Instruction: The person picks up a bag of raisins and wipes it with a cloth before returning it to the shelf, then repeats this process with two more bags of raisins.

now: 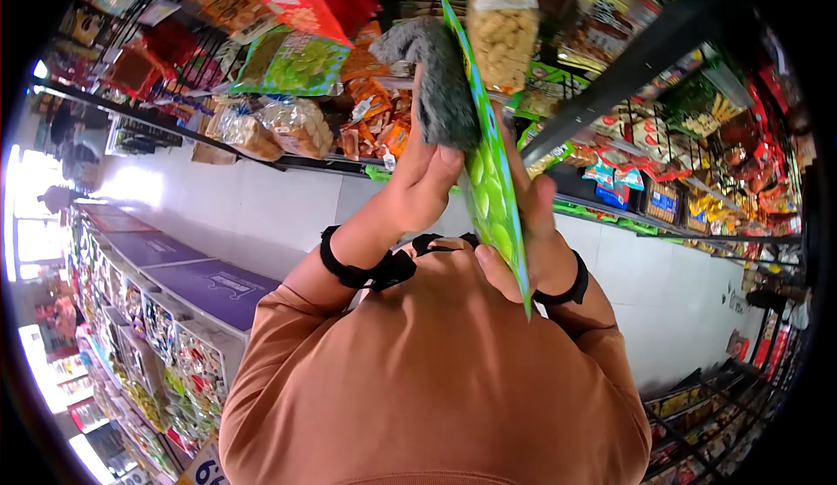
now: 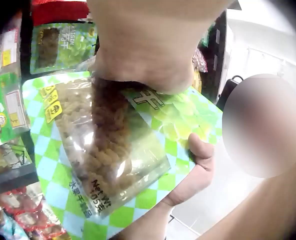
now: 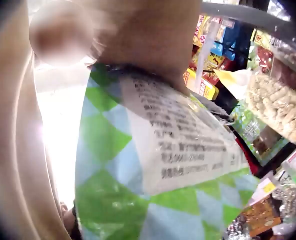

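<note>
In the head view, we see a green bag (image 1: 493, 180) up between two hands, thin side toward us. Its long edge runs from near the person's chest out toward the shelf (image 1: 327, 162). A fuzzy gray cloth (image 1: 446, 93) lies right beside the bag, on its left face. The left hand (image 1: 425, 187) holds the cloth, with the thumb at its low end. The right hand (image 1: 542, 232) grips the bag low down, thumb on one face and fingers behind. So the right hand is nearer the bag's low end, and the left is nearer its upper part. On a sign (image 1: 206, 469) we can read a 6.

In the left wrist view, we see the bag's front. The clear window shows brown bits. We read "Net Wt", what looks like 105克, and a big 干. We cannot tell how the left fingers lie here.

In the right wrist view, we see the bag's back. Its white label (image 3: 175, 135) has rows of tiny words, too blurry for us to read well. The right fingers are hidden.
</note>
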`<state>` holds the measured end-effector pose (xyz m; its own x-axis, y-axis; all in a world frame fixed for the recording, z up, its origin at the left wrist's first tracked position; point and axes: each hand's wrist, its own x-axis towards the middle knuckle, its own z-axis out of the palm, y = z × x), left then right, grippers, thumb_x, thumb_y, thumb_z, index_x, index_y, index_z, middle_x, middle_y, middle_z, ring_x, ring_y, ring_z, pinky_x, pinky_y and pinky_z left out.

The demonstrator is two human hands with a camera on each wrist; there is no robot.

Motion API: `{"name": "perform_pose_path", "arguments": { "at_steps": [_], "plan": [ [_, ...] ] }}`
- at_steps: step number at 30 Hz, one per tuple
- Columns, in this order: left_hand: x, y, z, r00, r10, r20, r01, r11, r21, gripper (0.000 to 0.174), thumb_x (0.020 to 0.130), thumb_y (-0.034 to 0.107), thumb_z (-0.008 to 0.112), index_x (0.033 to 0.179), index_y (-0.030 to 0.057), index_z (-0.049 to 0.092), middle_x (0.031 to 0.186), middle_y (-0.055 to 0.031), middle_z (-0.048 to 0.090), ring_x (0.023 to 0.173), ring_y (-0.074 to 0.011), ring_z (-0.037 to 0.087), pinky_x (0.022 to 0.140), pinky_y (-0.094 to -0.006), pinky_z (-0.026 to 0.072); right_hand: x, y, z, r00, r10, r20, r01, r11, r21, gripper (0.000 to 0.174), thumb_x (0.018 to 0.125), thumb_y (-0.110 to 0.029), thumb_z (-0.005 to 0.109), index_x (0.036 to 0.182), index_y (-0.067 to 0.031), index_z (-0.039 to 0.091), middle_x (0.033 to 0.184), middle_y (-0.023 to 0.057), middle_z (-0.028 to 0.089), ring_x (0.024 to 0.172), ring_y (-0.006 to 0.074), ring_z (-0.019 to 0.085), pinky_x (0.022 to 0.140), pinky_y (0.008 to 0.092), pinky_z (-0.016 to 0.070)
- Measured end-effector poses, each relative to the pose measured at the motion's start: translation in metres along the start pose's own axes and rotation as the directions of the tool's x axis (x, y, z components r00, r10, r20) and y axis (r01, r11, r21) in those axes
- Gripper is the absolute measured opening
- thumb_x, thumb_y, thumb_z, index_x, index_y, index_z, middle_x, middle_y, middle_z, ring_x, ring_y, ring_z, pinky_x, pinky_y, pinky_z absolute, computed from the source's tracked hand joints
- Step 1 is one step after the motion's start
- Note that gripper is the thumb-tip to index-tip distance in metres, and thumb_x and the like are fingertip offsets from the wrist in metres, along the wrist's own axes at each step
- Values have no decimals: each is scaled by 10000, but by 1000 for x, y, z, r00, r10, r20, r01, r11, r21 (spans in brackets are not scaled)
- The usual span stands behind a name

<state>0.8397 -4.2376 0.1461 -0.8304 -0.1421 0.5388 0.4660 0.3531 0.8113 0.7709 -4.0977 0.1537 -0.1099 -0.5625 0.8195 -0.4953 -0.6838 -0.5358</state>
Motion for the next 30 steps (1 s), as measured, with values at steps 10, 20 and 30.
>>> {"name": "perform_pose_path", "arguments": {
  "at_steps": [10, 20, 30],
  "plan": [
    [-44, -41, -94, 966, 119, 232, -68, 974, -218, 703, 938, 315, 457, 1436, -68, 141, 1498, -227, 114, 1399, -326, 115, 1115, -393, 122, 76, 67, 54, 995, 94, -43, -103, 927, -362, 978, 754, -488, 601, 1460, 1, 132, 1516, 245, 78, 1404, 380, 93, 1112, 463, 122],
    [-15, -42, -154, 884, 365, 292, -365, 929, -55, 621, 825, 390, 582, 1354, 86, 467, 1203, -231, 352, 1055, -424, 352, 1018, -507, 216, 52, 76, 107, 875, 470, -119, -476, 879, -27, 782, 775, -356, 700, 1379, -12, 341, 1402, 150, 376, 1300, 285, 348, 1052, 403, 300],
    [6, -17, -117, 886, 385, 260, -361, 922, -138, 671, 852, 495, 510, 1342, 39, 459, 1272, -240, 332, 1052, -431, 323, 999, -504, 222, 30, 48, 115, 741, 240, -628, -269, 962, 50, 902, 779, -612, 601, 1412, -38, 310, 1447, 153, 326, 1319, 337, 314, 1079, 481, 243]
  ]
}}
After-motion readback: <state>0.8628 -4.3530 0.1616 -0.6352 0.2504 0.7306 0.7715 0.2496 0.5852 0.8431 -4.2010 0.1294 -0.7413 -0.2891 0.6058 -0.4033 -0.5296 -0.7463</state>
